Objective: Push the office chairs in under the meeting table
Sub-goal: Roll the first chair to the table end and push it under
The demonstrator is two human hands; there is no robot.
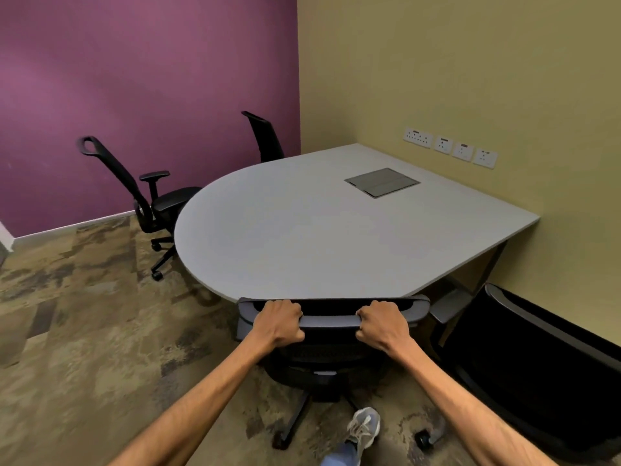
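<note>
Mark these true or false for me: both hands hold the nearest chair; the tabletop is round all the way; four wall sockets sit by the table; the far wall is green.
1. Both hands, left hand and right hand, grip the top rail of the nearest black mesh office chair. True.
2. The grey meeting table is fully round. False: only its near end is rounded; the far end is straight against the yellow wall.
3. Four white socket plates are on the wall. True.
4. The far wall is green. False: it is a purple wall.
</note>
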